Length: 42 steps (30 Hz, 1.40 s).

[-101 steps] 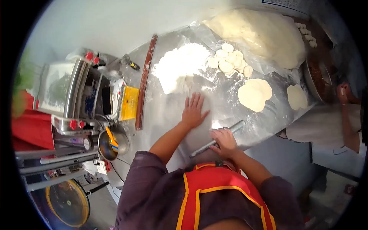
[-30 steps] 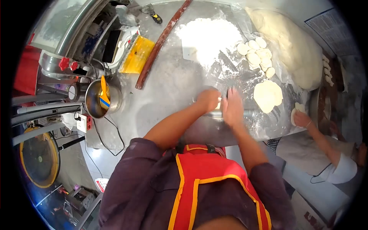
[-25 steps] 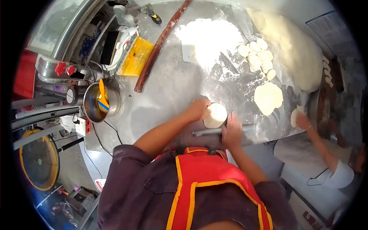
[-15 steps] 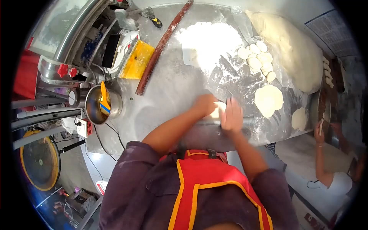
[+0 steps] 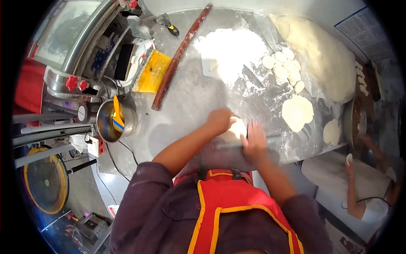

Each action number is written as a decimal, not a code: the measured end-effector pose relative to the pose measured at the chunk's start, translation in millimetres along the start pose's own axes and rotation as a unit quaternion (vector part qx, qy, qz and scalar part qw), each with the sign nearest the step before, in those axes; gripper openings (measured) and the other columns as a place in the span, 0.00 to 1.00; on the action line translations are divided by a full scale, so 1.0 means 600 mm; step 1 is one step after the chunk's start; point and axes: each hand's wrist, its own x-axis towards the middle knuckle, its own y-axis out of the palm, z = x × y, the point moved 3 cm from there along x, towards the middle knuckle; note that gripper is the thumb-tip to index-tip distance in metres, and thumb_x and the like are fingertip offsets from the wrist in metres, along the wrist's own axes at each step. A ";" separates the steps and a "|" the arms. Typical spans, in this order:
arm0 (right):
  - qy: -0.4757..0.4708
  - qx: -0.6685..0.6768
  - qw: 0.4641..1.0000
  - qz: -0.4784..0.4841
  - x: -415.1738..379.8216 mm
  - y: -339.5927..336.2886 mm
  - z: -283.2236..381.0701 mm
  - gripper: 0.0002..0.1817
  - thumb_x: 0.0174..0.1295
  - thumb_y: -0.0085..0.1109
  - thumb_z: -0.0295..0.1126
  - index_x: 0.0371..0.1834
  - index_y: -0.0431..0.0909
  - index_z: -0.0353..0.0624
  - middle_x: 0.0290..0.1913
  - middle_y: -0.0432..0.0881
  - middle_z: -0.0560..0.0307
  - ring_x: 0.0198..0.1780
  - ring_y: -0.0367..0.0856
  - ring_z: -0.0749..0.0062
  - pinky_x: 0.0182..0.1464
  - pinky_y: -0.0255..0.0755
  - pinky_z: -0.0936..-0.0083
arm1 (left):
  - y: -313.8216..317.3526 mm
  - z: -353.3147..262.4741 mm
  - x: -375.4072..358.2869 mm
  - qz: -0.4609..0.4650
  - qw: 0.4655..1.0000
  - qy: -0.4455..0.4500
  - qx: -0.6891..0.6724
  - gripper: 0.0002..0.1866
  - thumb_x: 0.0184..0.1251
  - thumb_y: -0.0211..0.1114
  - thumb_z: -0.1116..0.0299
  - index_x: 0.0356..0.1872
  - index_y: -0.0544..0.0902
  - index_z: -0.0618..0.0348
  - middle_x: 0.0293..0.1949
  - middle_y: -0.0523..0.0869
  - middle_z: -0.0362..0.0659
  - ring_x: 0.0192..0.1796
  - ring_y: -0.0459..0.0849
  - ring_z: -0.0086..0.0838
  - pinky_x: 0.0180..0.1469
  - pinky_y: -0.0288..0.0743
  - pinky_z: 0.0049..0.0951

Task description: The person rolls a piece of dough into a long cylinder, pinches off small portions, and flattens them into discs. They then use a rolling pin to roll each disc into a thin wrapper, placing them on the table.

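In the head view, my left hand (image 5: 220, 120) is closed, its fingers pinching the edge of a small dough round (image 5: 237, 129). My right hand (image 5: 256, 142) is slightly blurred, its fingers stretched out and its palm lying over a thin, greyish rolling pin (image 5: 274, 140). The pin runs sideways along the near edge of the dough round. To the right of my hands lies a larger flat dough sheet (image 5: 297, 113). Several small dough pieces (image 5: 287, 67) sit in a cluster beyond it, beside a heap of white flour (image 5: 232, 48).
A long reddish-brown rolling pin (image 5: 182, 57) lies left, near a yellow-handled scraper (image 5: 172, 29). A metal pot (image 5: 108, 135) with an orange-handled tool stands nearer. Covered bulk dough (image 5: 317, 55) fills the back right. Another person's hand (image 5: 350, 167) holds a dough piece at right.
My left hand has shifted slightly left and nearer, and more of the dough round shows. My right hand and the thin pin have moved a little nearer me. The other person's hand has lowered.
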 end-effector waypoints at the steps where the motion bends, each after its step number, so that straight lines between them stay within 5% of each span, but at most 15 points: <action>1: 0.005 0.023 0.999 0.048 -0.034 0.000 0.002 0.31 0.68 0.53 0.42 0.67 0.66 0.30 0.69 0.68 0.34 0.68 0.67 0.41 0.70 0.58 0.51 | 0.003 0.019 -0.011 -0.037 0.999 -0.008 -0.027 0.18 0.65 0.61 0.55 0.41 0.85 0.62 0.38 0.86 0.58 0.43 0.85 0.53 0.45 0.77 0.50; 4: 0.025 -0.006 0.999 0.025 -0.036 0.003 0.008 0.32 0.67 0.55 0.42 0.67 0.66 0.31 0.69 0.68 0.34 0.69 0.67 0.42 0.71 0.58 0.51 | 0.035 0.029 -0.040 0.007 0.998 0.018 -0.054 0.19 0.66 0.60 0.55 0.40 0.85 0.63 0.38 0.86 0.59 0.43 0.85 0.54 0.45 0.76 0.50; 5: -0.012 -0.028 0.996 -0.089 0.004 0.007 0.009 0.32 0.67 0.55 0.43 0.67 0.67 0.31 0.70 0.67 0.34 0.71 0.64 0.43 0.72 0.56 0.51 | 0.033 0.014 -0.036 0.053 0.998 0.028 -0.020 0.19 0.66 0.61 0.55 0.41 0.85 0.62 0.39 0.86 0.58 0.43 0.85 0.54 0.46 0.76 0.50; 10: 0.071 0.027 0.995 -0.071 0.191 0.006 -0.013 0.29 0.71 0.46 0.40 0.68 0.65 0.29 0.69 0.67 0.31 0.71 0.64 0.38 0.72 0.55 0.49 | 0.005 -0.045 0.022 0.048 0.997 -0.046 0.026 0.17 0.66 0.59 0.53 0.38 0.85 0.57 0.39 0.87 0.54 0.44 0.84 0.52 0.45 0.76 0.50; 13: 0.015 0.013 0.999 -0.032 0.100 0.003 -0.003 0.35 0.66 0.53 0.43 0.71 0.62 0.31 0.72 0.64 0.35 0.73 0.61 0.43 0.74 0.53 0.50 | 0.007 -0.028 0.011 0.030 0.998 -0.039 0.029 0.17 0.67 0.59 0.53 0.40 0.85 0.55 0.38 0.87 0.53 0.43 0.84 0.52 0.46 0.76 0.49; 15: 0.009 -0.015 0.994 0.106 0.000 -0.002 0.009 0.36 0.64 0.55 0.40 0.71 0.60 0.29 0.72 0.63 0.34 0.74 0.60 0.42 0.74 0.51 0.48 | 0.015 0.027 -0.005 -0.050 0.997 -0.050 -0.019 0.17 0.66 0.59 0.52 0.41 0.85 0.55 0.38 0.87 0.52 0.43 0.84 0.51 0.46 0.76 0.49; 18: 0.014 0.001 0.998 0.063 -0.049 0.011 0.005 0.37 0.62 0.56 0.40 0.71 0.60 0.29 0.72 0.62 0.33 0.73 0.60 0.42 0.74 0.51 0.47 | 0.047 0.070 -0.035 -0.051 0.993 -0.021 -0.107 0.18 0.65 0.60 0.51 0.43 0.85 0.54 0.39 0.87 0.52 0.44 0.84 0.52 0.47 0.76 0.48; 21: -0.023 -0.021 0.994 -0.101 0.091 0.019 0.000 0.31 0.68 0.52 0.42 0.67 0.66 0.29 0.68 0.68 0.33 0.71 0.64 0.45 0.73 0.55 0.50 | 0.009 0.003 -0.007 0.034 0.999 -0.014 -0.005 0.18 0.64 0.61 0.51 0.44 0.85 0.54 0.40 0.87 0.53 0.45 0.84 0.52 0.47 0.76 0.48; 26: 0.015 -0.005 0.998 -0.064 0.157 0.006 0.005 0.29 0.71 0.48 0.44 0.66 0.68 0.30 0.67 0.71 0.35 0.70 0.65 0.45 0.72 0.57 0.52 | 0.004 -0.018 0.041 0.028 0.998 -0.047 0.004 0.15 0.65 0.60 0.54 0.42 0.86 0.51 0.39 0.88 0.50 0.45 0.84 0.50 0.47 0.76 0.48; 32: -0.012 0.009 0.999 0.034 -0.062 0.009 0.005 0.34 0.65 0.54 0.42 0.70 0.63 0.31 0.71 0.65 0.35 0.72 0.63 0.46 0.72 0.54 0.50 | 0.015 0.063 -0.041 -0.032 0.993 -0.072 -0.090 0.15 0.66 0.60 0.60 0.47 0.84 0.55 0.44 0.87 0.53 0.47 0.85 0.50 0.49 0.77 0.49; 33: -0.015 -0.017 1.000 0.008 -0.021 0.014 0.005 0.33 0.65 0.54 0.41 0.70 0.64 0.32 0.70 0.67 0.36 0.72 0.64 0.46 0.72 0.55 0.48 | 0.015 0.060 -0.039 0.059 0.998 -0.010 -0.017 0.16 0.65 0.61 0.59 0.48 0.84 0.57 0.43 0.87 0.54 0.47 0.85 0.50 0.49 0.77 0.48; 37: -0.027 -0.083 0.991 -0.103 0.159 -0.002 0.013 0.31 0.67 0.53 0.42 0.68 0.66 0.34 0.68 0.71 0.39 0.70 0.67 0.49 0.71 0.58 0.48 | -0.017 -0.012 0.016 0.062 0.994 -0.051 0.080 0.16 0.65 0.59 0.55 0.45 0.85 0.50 0.40 0.88 0.49 0.45 0.85 0.48 0.46 0.77 0.48; 42: -0.030 -0.028 0.998 -0.056 0.034 0.027 0.002 0.33 0.66 0.55 0.45 0.69 0.67 0.35 0.69 0.69 0.39 0.72 0.65 0.49 0.71 0.58 0.52 | -0.029 -0.005 -0.004 0.060 0.995 -0.016 0.078 0.15 0.66 0.59 0.54 0.43 0.86 0.51 0.39 0.88 0.50 0.44 0.85 0.48 0.45 0.77 0.46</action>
